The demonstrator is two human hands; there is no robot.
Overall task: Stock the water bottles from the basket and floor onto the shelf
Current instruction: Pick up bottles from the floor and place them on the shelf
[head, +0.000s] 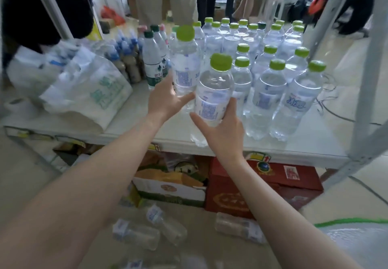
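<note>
Above the smooth white shelf (147, 130), left hand (162, 100) grip holding one clear ribbed bottle (184, 67), right hand (223, 131) another (214, 96)

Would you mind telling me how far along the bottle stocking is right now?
Well underway. Done: many green-capped bottles already stand in rows on the shelf. In hand: the left hand and right hand each hold a water bottle at the shelf's front. Left: several bottles lie on the floor below; the basket's contents are out of view.
</note>
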